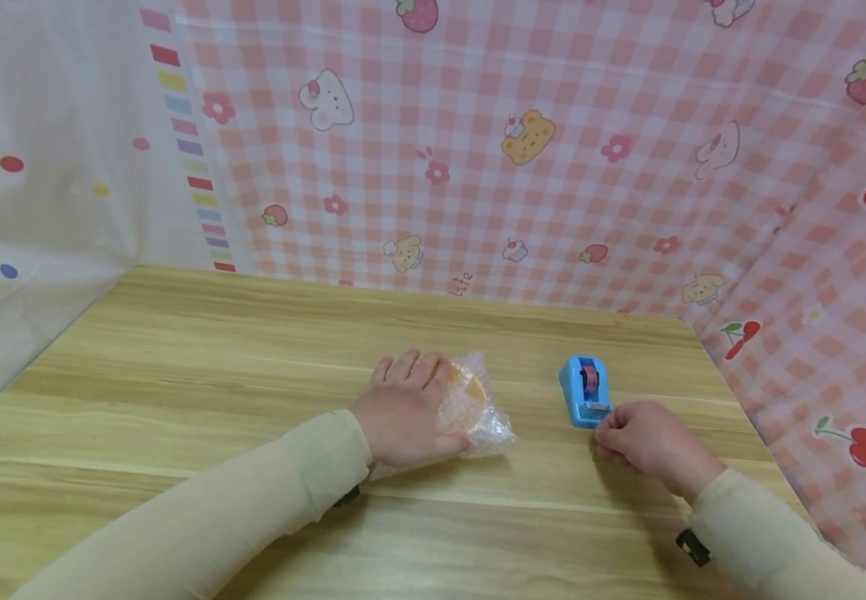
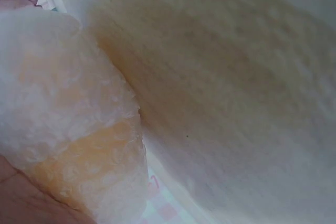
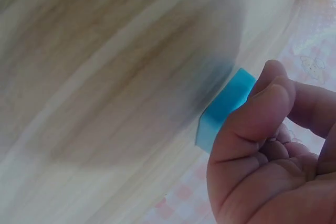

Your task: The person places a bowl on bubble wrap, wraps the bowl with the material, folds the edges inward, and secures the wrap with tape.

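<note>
A bubble-wrapped package (image 1: 470,400) lies on the table, with something round and orange-yellow showing through it. My left hand (image 1: 406,412) rests on its left part, fingers extended and thumb spread along the near side. In the left wrist view the bubble wrap (image 2: 68,103) fills the left side, an orange patch under it. To the right stands a blue tape dispenser (image 1: 583,392) with a pink roll (image 1: 589,379). At its near end my right hand (image 1: 653,442) pinches with thumb and forefinger at the tape's end; the strip itself is hardly visible. The right wrist view shows the dispenser (image 3: 226,108) partly behind the thumb.
The wood-grain table (image 1: 200,367) extends around both hands. A pink checked cloth (image 1: 470,208) with cartoon prints hangs behind it and continues along the right side. On the left hangs a white dotted sheet (image 1: 50,208).
</note>
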### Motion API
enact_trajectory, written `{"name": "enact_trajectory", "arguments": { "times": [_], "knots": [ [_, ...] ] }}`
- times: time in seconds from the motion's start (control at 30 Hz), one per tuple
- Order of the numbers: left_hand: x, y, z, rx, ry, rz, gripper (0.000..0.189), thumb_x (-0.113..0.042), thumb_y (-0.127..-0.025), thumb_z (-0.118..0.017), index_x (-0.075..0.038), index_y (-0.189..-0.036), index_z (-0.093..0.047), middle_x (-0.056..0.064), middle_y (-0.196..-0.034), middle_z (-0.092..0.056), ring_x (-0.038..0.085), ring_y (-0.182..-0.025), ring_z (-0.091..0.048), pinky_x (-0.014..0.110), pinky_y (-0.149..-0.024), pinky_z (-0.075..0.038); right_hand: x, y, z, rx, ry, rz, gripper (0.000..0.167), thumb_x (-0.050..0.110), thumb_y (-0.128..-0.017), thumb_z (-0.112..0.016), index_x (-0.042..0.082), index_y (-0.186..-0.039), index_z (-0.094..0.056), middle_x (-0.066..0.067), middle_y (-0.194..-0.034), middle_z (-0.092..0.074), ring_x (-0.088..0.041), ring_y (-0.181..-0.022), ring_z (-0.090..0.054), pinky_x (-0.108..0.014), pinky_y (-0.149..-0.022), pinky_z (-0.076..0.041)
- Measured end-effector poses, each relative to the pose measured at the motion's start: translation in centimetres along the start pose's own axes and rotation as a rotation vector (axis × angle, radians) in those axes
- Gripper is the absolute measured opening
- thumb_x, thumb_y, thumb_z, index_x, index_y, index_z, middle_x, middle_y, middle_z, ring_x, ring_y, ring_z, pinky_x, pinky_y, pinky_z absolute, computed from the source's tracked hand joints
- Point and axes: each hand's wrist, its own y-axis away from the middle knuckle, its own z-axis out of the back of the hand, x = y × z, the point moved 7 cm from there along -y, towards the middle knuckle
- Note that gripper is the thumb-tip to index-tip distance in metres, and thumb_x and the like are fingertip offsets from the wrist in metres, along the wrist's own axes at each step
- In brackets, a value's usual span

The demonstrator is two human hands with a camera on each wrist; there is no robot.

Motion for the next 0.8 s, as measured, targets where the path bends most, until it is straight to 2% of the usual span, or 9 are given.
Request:
{"name": "enact_trajectory", "arguments": {
  "times": [0.13, 0.23, 0.37, 0.57, 0.7, 0.8],
  "knots": [
    [0.1, 0.0, 0.0, -0.002, 0.001, -0.002, 0.109, -0.081, -0.094, -0.047, -0.006, -0.168, -0.020, 0.011, -0.176, -0.020, 0.039, -0.162, -0.017, 0.062, -0.130, -0.015, 0.4, 0.3, -0.1, -0.002, 0.006, 0.018, 0.019, 0.015, -0.106, -0.061, 0.001, -0.112, -0.072, -0.005, -0.089, -0.066, -0.018, -0.075, -0.054, -0.028, -0.062, -0.047],
    [0.1, 0.0, 0.0, -0.003, 0.003, -0.004, 0.109, -0.081, -0.094, -0.047, -0.006, -0.168, -0.020, 0.011, -0.176, -0.020, 0.039, -0.162, -0.017, 0.062, -0.130, -0.015, 0.8, 0.6, -0.1, -0.009, 0.006, 0.044, 0.026, 0.014, -0.106, -0.061, 0.000, -0.125, -0.070, -0.007, -0.093, -0.065, -0.019, -0.077, -0.054, -0.029, -0.063, -0.048],
    [0.1, 0.1, 0.0, 0.008, 0.004, 0.000, 0.110, -0.082, -0.093, -0.046, -0.007, -0.169, -0.018, 0.010, -0.177, -0.019, 0.038, -0.163, -0.016, 0.062, -0.131, -0.014, 1.6, 0.9, 0.0, -0.028, 0.032, 0.098, 0.034, 0.014, -0.105, -0.061, -0.002, -0.134, -0.067, -0.009, -0.098, -0.066, -0.020, -0.079, -0.055, -0.030, -0.064, -0.049],
    [0.1, 0.1, 0.0, 0.006, 0.005, -0.001, 0.110, -0.081, -0.093, -0.047, -0.007, -0.169, -0.019, 0.010, -0.177, -0.019, 0.038, -0.163, -0.016, 0.062, -0.130, -0.014, 3.1, 1.4, 0.2, -0.062, 0.128, 0.148, 0.037, 0.017, -0.103, -0.064, 0.001, -0.136, -0.068, -0.012, -0.108, -0.070, -0.024, -0.093, -0.060, -0.035, -0.075, -0.053],
    [0.1, 0.1, 0.0, 0.004, 0.007, 0.000, 0.109, -0.081, -0.093, -0.047, -0.007, -0.169, -0.019, 0.010, -0.177, -0.019, 0.038, -0.163, -0.016, 0.062, -0.130, -0.014, 3.9, 1.6, 0.1, -0.066, 0.135, 0.161, 0.036, 0.017, -0.103, -0.066, 0.000, -0.135, -0.068, -0.012, -0.111, -0.071, -0.025, -0.099, -0.062, -0.039, -0.081, -0.056],
    [0.1, 0.1, -0.1, 0.007, 0.004, 0.000, 0.109, -0.081, -0.093, -0.046, -0.007, -0.169, -0.019, 0.010, -0.177, -0.019, 0.038, -0.163, -0.016, 0.062, -0.130, -0.014, 4.4, 1.8, 0.0, -0.066, 0.128, 0.177, 0.038, 0.016, -0.102, -0.067, -0.003, -0.136, -0.066, -0.010, -0.107, -0.072, -0.024, -0.097, -0.062, -0.037, -0.080, -0.055]
  ]
}}
